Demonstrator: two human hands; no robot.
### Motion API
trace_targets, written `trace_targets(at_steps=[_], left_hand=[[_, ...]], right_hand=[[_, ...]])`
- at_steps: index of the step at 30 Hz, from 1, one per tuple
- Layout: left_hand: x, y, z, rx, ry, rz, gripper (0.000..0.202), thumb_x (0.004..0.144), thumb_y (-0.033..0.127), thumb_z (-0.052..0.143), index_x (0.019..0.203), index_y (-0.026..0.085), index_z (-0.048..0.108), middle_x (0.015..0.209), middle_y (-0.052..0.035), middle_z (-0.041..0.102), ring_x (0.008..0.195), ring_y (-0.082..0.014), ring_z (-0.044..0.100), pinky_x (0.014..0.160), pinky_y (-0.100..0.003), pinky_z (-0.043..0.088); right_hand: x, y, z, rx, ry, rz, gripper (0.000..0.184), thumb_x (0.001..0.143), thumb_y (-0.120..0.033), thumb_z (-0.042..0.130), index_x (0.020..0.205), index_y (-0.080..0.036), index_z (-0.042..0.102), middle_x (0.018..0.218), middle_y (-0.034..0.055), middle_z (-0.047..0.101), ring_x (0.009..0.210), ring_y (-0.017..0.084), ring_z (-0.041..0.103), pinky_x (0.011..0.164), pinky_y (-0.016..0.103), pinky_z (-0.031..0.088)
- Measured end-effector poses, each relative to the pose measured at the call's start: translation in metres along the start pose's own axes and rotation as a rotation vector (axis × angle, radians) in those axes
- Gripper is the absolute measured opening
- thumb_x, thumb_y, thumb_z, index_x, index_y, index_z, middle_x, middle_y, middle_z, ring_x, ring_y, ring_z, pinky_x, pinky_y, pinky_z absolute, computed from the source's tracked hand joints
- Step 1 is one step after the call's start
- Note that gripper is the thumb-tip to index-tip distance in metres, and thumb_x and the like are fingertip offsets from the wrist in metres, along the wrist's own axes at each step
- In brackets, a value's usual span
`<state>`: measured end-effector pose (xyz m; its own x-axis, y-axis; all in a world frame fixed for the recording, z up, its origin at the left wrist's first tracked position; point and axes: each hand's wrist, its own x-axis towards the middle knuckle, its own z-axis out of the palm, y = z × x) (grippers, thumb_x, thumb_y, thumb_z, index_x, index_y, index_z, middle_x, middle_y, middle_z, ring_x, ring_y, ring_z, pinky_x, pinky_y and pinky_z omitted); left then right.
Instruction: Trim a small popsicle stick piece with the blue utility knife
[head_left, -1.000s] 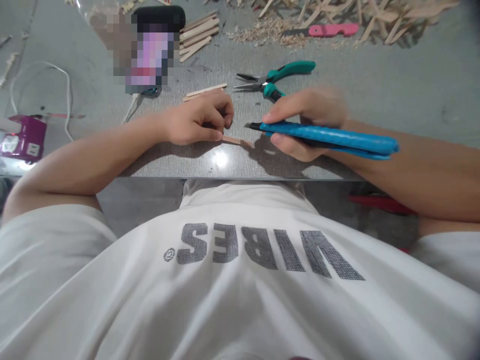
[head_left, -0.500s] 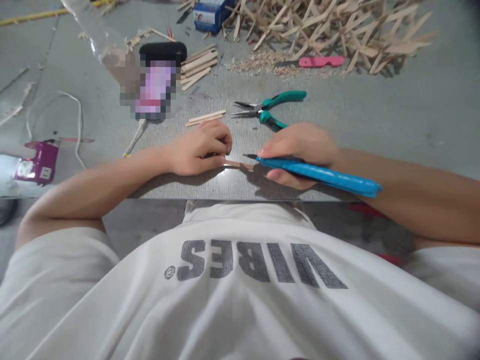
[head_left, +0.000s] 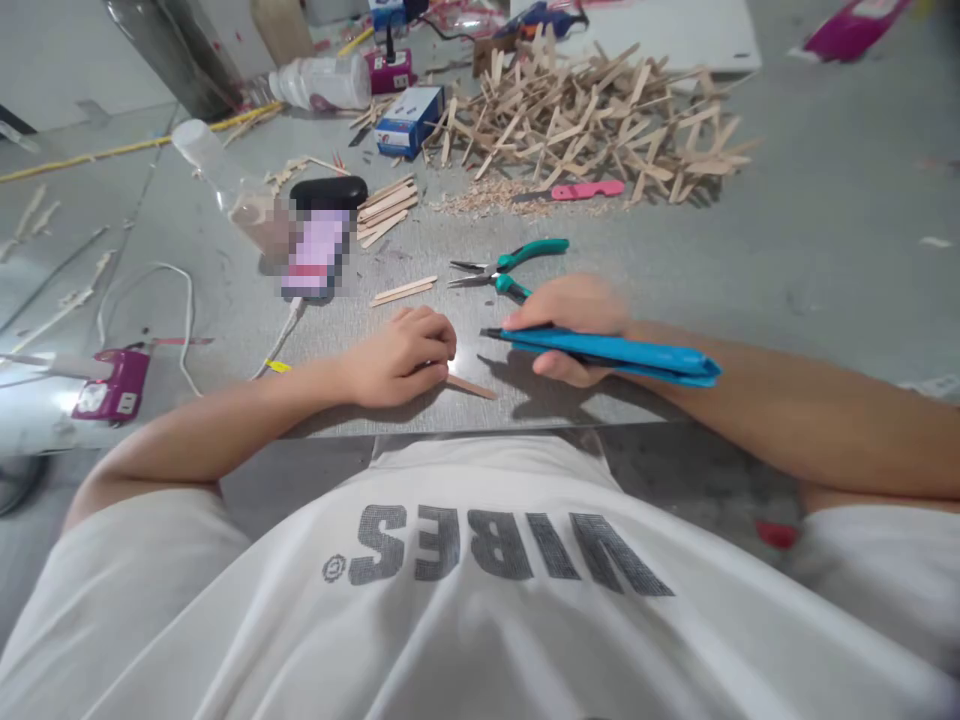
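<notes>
My left hand [head_left: 405, 355] rests near the table's front edge with curled fingers, holding a thin wooden craft stick [head_left: 474, 387]. The stick's free end points right and slightly toward me; its other end is hidden under the fingers. My right hand [head_left: 574, 325], slightly blurred, is closed around a blue utility knife [head_left: 615, 352]. The knife's dark, narrow tip points left, above the stick and apart from it. Just beyond the right hand lie green-handled long-nose pliers [head_left: 514, 268] with their jaws apart. Two loose craft sticks [head_left: 403, 291] lie beyond the left hand.
At the back is a large heap of crossed wooden sticks [head_left: 592, 120], with shavings and a pink-handled knife [head_left: 589, 190] before it. A blue box [head_left: 410, 120], stacked sticks [head_left: 386, 210], a phone [head_left: 319, 245] with a cable, a black case [head_left: 328, 192] and bottles stand left.
The camera view has tilted up, showing more of the table's far side. The knife's tip has turned more level, and more of the stick shows beside my left hand. Both hands keep their hold.
</notes>
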<state>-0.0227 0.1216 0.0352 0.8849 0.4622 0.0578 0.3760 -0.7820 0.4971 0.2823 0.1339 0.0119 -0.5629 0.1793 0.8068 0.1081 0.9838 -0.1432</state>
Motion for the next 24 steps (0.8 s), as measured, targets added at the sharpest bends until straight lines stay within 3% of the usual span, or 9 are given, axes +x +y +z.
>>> trace_targets(at_steps=[6,12,18,24], left_hand=[[0.008,-0.019,0.003,-0.054,0.09,-0.017,0.036,0.109,0.041,0.05,0.088,0.021,0.071,0.118,-0.0152,0.074,0.11,-0.0287,0.066,0.11,-0.051,0.053],[0.009,-0.025,0.003,-0.067,0.109,0.007,0.037,0.108,0.041,0.052,0.086,0.021,0.073,0.116,-0.0146,0.074,0.107,-0.0279,0.066,0.112,-0.052,0.052],[0.009,-0.023,0.002,-0.044,0.092,0.008,0.034,0.107,0.039,0.053,0.087,0.021,0.075,0.118,-0.0143,0.075,0.111,-0.0276,0.067,0.112,-0.05,0.053],[0.01,-0.021,0.001,-0.032,0.096,-0.004,0.034,0.106,0.04,0.053,0.086,0.022,0.075,0.118,-0.0146,0.076,0.113,-0.0292,0.065,0.114,-0.052,0.052]], right_hand=[[0.003,-0.014,0.008,0.045,0.063,0.135,0.019,0.111,-0.037,0.064,0.118,-0.021,0.071,0.092,0.0039,0.081,0.067,0.014,0.071,0.06,0.029,0.053],[-0.001,-0.013,0.017,0.081,-0.101,0.198,0.033,0.115,-0.053,0.056,0.12,-0.023,0.071,0.073,-0.0024,0.07,0.055,0.01,0.06,0.056,0.024,0.047],[-0.001,-0.014,0.02,0.139,-0.05,0.167,0.017,0.113,-0.036,0.062,0.12,-0.023,0.068,0.086,-0.0022,0.077,0.067,0.009,0.068,0.065,0.022,0.051],[-0.007,-0.013,0.017,0.15,-0.121,0.254,0.026,0.114,-0.045,0.059,0.121,-0.022,0.068,0.085,-0.0005,0.074,0.073,0.012,0.071,0.071,0.024,0.054]])
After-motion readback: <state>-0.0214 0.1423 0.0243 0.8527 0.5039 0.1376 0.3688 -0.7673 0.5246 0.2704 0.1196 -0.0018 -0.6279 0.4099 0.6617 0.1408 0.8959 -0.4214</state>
